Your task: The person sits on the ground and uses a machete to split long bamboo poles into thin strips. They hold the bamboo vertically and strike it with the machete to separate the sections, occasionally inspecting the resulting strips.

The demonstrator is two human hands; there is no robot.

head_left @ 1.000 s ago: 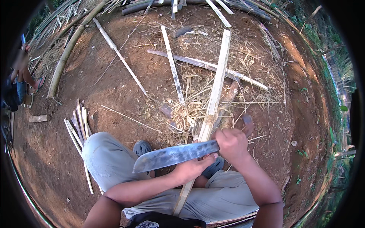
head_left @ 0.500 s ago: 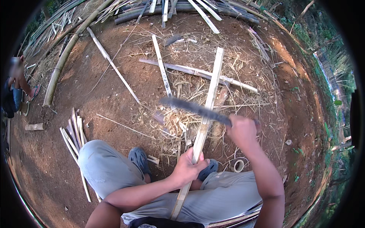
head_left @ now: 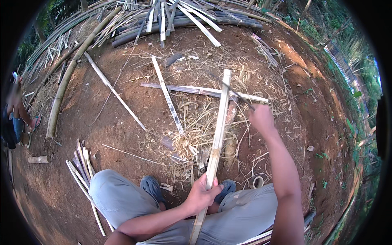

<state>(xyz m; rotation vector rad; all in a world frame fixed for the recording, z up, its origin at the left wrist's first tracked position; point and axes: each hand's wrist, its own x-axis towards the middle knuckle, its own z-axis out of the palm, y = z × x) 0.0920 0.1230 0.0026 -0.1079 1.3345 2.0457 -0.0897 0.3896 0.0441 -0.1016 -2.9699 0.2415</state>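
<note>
The ground [head_left: 122,122] is bare red earth, and it is carrying a wide litter of work material. Along its far edge a heap of long bamboo poles [head_left: 179,20] is lying, whole and split. Nearer the middle, several split lengths [head_left: 167,96] are lying crossed over a bed of pale shavings [head_left: 200,118]. By the person's left knee a small bundle of finished thin strips [head_left: 83,163] is lying side by side.

The bamboo slat [head_left: 218,126] in hand is running from the person's lap out over the shavings, its far end resting among the crossed lengths. The left hand [head_left: 202,194] is gripping the slat near its lower end, fingers wrapped round it. The right hand [head_left: 261,118] is closed round the handle of a long knife [head_left: 230,92], whose blade is meeting the slat close to its far end; it is blurred and whether it has bitten in cannot be told.

Judgement: trimming of this slat appears to be at an early stage. The shavings and the bundle suggest that earlier pieces are done; the large heap suggests much is left.

At the left edge another person's hand [head_left: 16,108] is showing.
</note>
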